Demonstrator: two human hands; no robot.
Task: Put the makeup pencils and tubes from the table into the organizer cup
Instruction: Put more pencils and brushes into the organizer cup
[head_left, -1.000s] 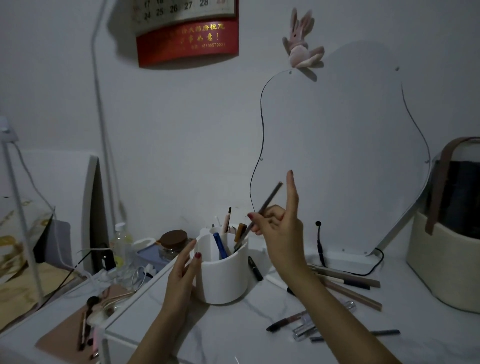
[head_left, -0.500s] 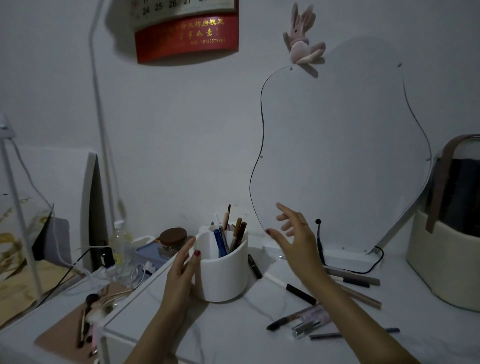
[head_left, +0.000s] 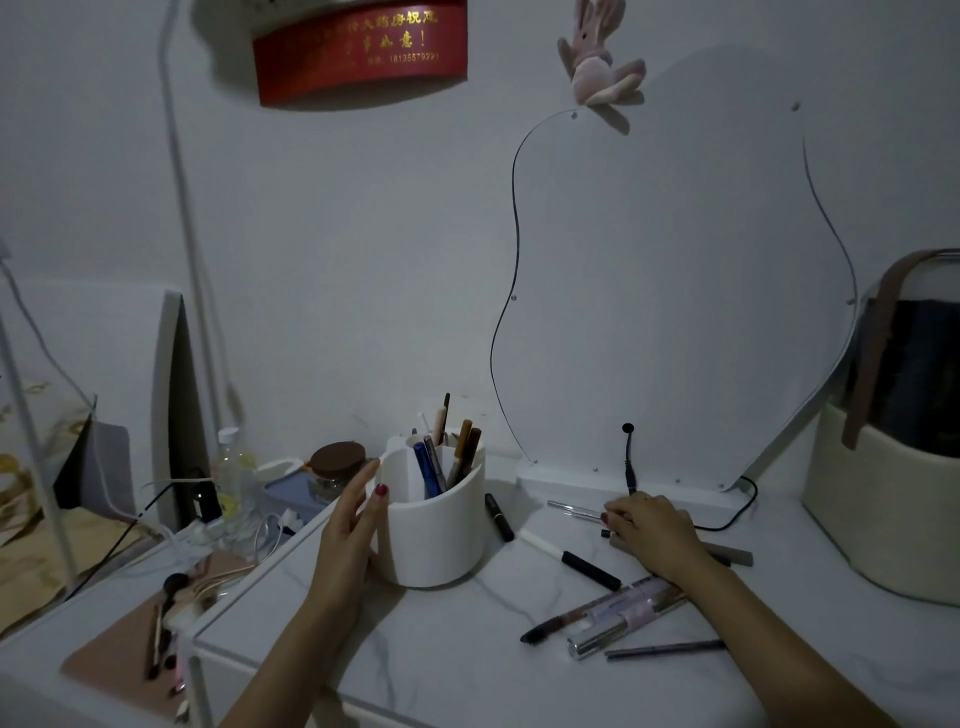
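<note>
The white organizer cup (head_left: 439, 540) stands on the marble table and holds several pencils. My left hand (head_left: 349, 530) rests against its left side, thumb on the wall. My right hand (head_left: 653, 532) lies palm down on the table over a grey-brown pencil (head_left: 732, 553); whether its fingers have closed on it is hidden. Loose on the table are a black tube (head_left: 498, 517), a white-and-black pen (head_left: 569, 558), a thin clear stick (head_left: 574, 509), a clear lip gloss tube (head_left: 623, 618), a dark pencil (head_left: 550, 623) and a thin grey liner (head_left: 665, 648).
A curvy mirror (head_left: 670, 291) on a white base stands behind the table with a black cable (head_left: 629, 460). A cream basket (head_left: 883, 509) sits at the right. Left of the table, lower down, lie a jar (head_left: 337, 467), a bottle (head_left: 234, 473) and brushes (head_left: 166, 618).
My right hand dropped a pencil into the cup, then swung right and down onto the pencils lying by the mirror base. My left hand stayed on the cup.
</note>
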